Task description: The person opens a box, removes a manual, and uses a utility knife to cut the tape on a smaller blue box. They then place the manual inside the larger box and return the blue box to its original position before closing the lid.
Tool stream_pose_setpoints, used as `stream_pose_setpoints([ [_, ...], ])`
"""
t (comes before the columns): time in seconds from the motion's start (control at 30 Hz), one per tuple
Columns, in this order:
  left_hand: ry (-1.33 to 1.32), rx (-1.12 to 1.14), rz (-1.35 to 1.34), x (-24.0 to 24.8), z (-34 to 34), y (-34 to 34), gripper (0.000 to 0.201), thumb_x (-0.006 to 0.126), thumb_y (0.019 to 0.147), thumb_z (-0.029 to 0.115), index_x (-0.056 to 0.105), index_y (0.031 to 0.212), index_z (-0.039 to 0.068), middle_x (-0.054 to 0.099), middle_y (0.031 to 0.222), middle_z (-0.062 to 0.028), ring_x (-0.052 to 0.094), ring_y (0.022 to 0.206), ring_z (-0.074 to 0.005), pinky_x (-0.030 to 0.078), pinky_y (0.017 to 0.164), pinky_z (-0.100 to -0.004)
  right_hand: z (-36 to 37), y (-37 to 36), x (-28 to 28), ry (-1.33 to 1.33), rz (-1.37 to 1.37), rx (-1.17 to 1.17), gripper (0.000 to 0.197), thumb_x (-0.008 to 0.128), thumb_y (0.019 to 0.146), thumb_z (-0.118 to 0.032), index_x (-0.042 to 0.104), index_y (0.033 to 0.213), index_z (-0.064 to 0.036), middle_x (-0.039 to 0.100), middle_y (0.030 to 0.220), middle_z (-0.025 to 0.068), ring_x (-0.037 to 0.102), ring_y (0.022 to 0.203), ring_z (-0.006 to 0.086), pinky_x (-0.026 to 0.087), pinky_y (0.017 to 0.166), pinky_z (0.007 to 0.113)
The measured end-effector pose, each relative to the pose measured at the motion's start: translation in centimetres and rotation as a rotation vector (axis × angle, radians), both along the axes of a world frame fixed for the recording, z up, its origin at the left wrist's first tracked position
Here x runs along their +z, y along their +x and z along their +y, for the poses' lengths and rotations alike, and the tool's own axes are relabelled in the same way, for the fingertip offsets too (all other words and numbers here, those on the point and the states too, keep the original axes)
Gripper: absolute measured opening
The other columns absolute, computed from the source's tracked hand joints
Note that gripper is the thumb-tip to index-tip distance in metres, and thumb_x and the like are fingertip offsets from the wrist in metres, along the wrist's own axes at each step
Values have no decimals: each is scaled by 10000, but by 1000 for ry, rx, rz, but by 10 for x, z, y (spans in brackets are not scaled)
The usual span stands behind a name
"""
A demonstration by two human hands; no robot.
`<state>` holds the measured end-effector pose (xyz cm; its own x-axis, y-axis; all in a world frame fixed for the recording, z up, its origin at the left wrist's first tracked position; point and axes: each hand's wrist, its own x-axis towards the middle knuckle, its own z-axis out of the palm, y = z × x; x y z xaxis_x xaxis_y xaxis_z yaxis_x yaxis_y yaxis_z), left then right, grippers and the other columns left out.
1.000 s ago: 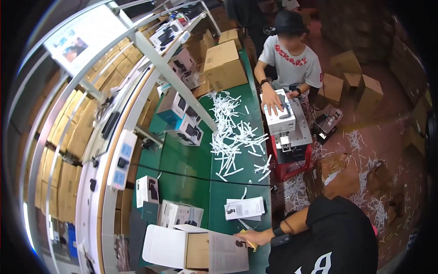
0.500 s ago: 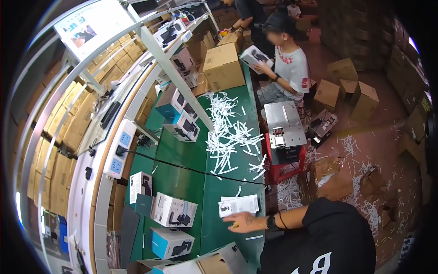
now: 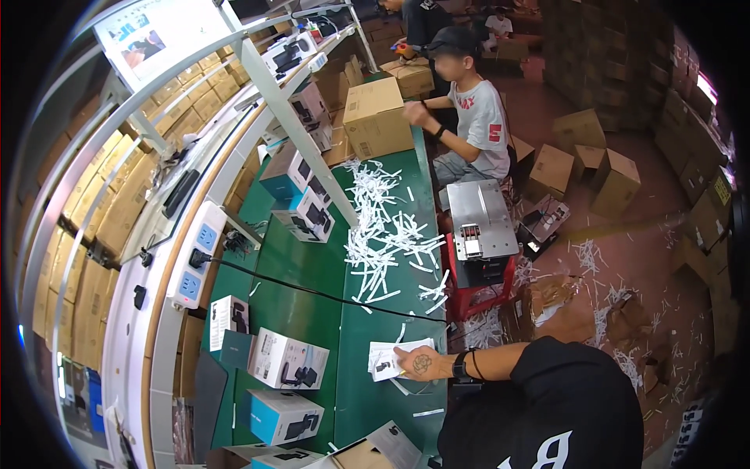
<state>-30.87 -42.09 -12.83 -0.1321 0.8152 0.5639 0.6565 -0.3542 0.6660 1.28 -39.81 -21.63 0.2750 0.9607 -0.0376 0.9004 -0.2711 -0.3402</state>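
Note:
My right hand (image 3: 422,363) reaches in from the lower right, with a dark watch on its wrist. Its fingers are closed on the right edge of a small stack of white printed leaflets (image 3: 382,362), which lies on the green work surface (image 3: 308,270). Part of the grip is hidden under the hand. White paper strips (image 3: 375,266) are heaped just beyond the stack. An open printed box (image 3: 394,445) stands nearer to me, cut off by the lower edge. My left hand is out of sight.
Several white-and-teal product boxes (image 3: 289,359) stand along the left side. A black cable (image 3: 312,293) crosses from a power strip (image 3: 197,254). A metal machine (image 3: 483,219) sits on a red crate (image 3: 500,293). A co-worker (image 3: 478,117) sits beside a large carton (image 3: 376,121).
My right hand has moved from the near side of the leaflets onto their right edge and closed there. The co-worker's white box has left their hands, which are now raised beside the carton.

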Motion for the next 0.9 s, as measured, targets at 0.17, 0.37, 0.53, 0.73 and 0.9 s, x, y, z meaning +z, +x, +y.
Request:
stream_pose_setpoints([
  [0.17,-571,-82,-359,-105,-17,-64,709,722,904,135,386,1499,-54,492,1452,-279,509,1301,-387,433,1066,-474,-3,19,9,188,15,148,202,686,816,-238,660,884,-49,701,1010,161,722,777,321,584,635,416],
  [0.37,-938,-155,-7,-115,-39,-83,499,700,922,139,547,1344,-79,639,1272,-218,612,1127,-326,483,994,-451,1,28,115,826,84,110,202,754,807,-215,617,767,-71,660,749,89,676,621,273,540,534,371],
  [0.53,-931,-364,-71,49,102,93,524,725,894,123,529,1340,-69,644,1253,-188,625,1108,-304,501,985,-441,-26,-26,225,1032,532,155,289,803,825,-198,556,716,-95,561,598,78,582,482,249,454,443,311],
  [0.73,-825,-492,-822,-27,-13,-3,747,789,826,90,396,1450,-34,571,1345,-182,597,1197,-305,504,1020,-439,21,-99,209,400,501,526,189,674,762,-272,612,767,-93,640,679,150,668,671,380,527,606,503],
  [0.9,-707,-450,-907,-35,-1,23,736,772,847,41,340,1441,-13,484,1371,-133,505,1234,-214,437,1047,-382,39,-118,174,760,388,557,132,729,799,-223,636,770,-134,601,714,35,643,590,245,516,497,370],
])
